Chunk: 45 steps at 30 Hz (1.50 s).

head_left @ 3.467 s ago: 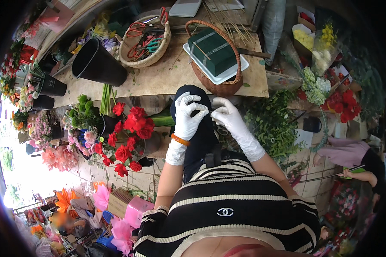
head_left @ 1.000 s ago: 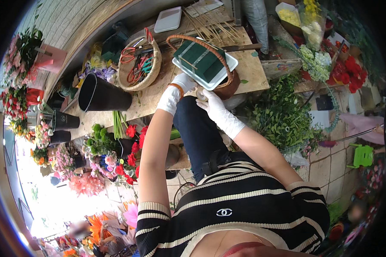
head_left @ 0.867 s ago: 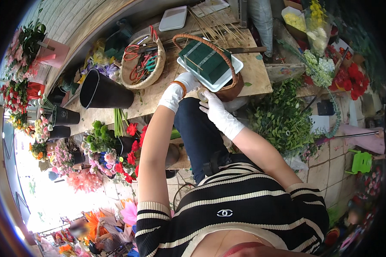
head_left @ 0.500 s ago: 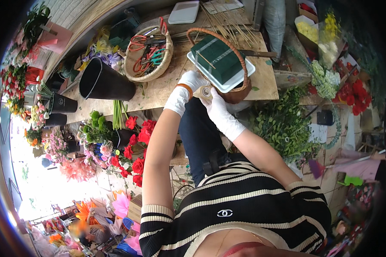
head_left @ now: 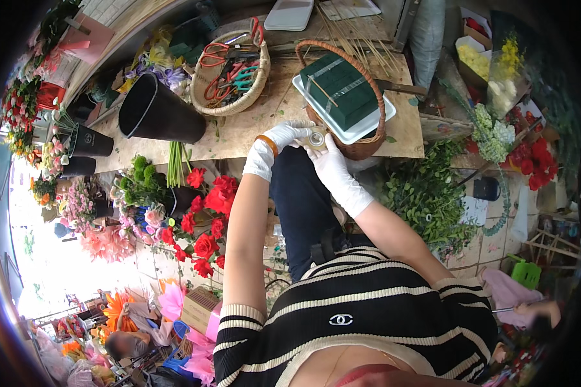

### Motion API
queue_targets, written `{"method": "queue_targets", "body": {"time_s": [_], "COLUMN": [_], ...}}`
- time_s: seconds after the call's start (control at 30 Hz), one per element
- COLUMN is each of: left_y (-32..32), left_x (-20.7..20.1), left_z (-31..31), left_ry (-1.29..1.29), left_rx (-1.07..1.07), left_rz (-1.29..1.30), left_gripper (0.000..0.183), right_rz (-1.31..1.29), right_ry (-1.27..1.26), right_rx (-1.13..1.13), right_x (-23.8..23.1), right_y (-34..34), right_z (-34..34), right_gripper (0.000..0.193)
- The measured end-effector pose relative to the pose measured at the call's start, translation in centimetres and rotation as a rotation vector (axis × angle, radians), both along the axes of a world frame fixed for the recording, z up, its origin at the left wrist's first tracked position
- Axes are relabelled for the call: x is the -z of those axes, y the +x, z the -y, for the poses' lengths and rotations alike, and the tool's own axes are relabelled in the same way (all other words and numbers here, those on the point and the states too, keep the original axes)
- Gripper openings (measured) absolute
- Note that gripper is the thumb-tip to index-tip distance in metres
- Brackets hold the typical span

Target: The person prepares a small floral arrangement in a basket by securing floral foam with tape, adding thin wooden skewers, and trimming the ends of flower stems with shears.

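Observation:
A roll of clear tape (head_left: 315,138) is between my two white-gloved hands, near the table's front edge. My right hand (head_left: 332,166) grips it from below with bent fingers. From the left, my left hand (head_left: 283,140) reaches over, its fingers closed at the roll's upper edge; the fingertips are partly hidden. An orange band rings my left wrist. Just beyond the hands stands a brown wicker basket (head_left: 361,148) with a hooped handle. A white tray (head_left: 353,133) rests tilted on it, carrying green floral foam (head_left: 342,97) with clear tape strips across it.
A woven basket (head_left: 265,84) of scissors and pliers sits beside a black bucket (head_left: 168,113) on the table (head_left: 232,145). Thin sticks (head_left: 358,42) and a knife (head_left: 400,87) lie behind. Red roses (head_left: 206,245) and leafy greenery (head_left: 426,193) flank my legs.
The view has shifted slightly, so the basket and table appear further right. My hands stay together at the tape roll, and my left fingers now stretch further across its top.

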State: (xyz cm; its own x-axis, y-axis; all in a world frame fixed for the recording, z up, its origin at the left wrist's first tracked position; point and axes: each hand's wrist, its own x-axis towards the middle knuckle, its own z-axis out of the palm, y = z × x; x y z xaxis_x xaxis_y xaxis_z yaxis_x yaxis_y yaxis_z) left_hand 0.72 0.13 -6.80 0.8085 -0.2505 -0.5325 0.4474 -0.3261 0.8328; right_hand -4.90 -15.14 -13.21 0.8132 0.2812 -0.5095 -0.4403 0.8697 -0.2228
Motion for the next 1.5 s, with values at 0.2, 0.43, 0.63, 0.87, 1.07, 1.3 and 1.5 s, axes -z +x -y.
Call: {"method": "queue_targets", "body": {"time_s": [0.2,0.43,0.63,0.87,1.07,1.3,1.5], "left_y": [-2.1,-2.1,-1.4,-2.0,-2.5,-0.7,-2.4], "left_x": [0.8,-1.5,0.2,1.1,1.5,1.3,-1.0], "left_z": [1.2,2.1,1.4,2.6,4.9,4.4,5.9], "left_ry": [0.027,0.547,0.482,0.46,-0.249,-0.29,0.244], "left_rx": [-0.143,0.028,0.097,-0.193,-0.682,-0.673,-0.682], "left_rz": [0.303,0.6,0.814,0.897,0.54,0.668,1.118], "left_gripper": [0.033,0.04,0.029,0.032,0.03,0.03,0.034], "right_rz": [-0.032,1.047,2.076,2.03,1.801,1.816,1.411], "right_ry": [-0.08,-1.325,-2.187,-2.095,-1.938,-1.764,-1.421], "right_rx": [-0.076,-0.557,-0.457,-0.833,-1.163,-0.673,0.244], "right_x": [-1.5,-8.7,-12.6,-14.0,-16.4,-19.0,-25.3], "right_y": [-0.6,-2.2,4.8,8.1,9.0,8.4,10.0], "right_z": [0.3,3.5,4.3,4.5,3.8,4.1,9.5], "right_gripper": [0.05,0.015,0.01,0.02,0.02,0.012,0.014]}}
